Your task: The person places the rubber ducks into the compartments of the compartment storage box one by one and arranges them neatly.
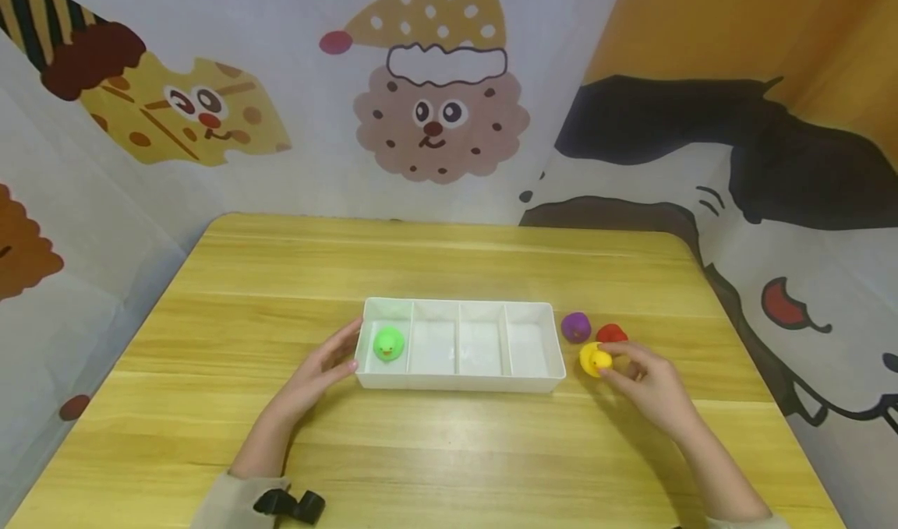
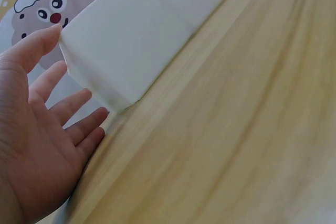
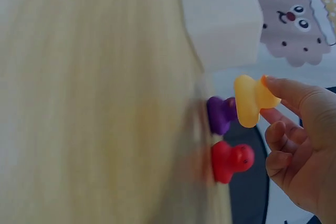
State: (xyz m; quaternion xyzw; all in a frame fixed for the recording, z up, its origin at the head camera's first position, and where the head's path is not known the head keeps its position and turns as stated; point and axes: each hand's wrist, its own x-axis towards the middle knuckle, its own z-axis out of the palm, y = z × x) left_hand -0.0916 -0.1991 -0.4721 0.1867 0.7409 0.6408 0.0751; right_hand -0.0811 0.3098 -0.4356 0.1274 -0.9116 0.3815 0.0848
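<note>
Green duck in tray, yellow duck pinched in right hand, left hand fingers spread; purple duck, red duck apparently left.

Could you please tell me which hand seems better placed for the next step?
Probably the right hand: it holds the yellow duck near the white tray, whose opposite end the left hand touches.

Left hand touches a 4-compartment tray; right hand pinches a seemingly raised yellow duck.
</note>
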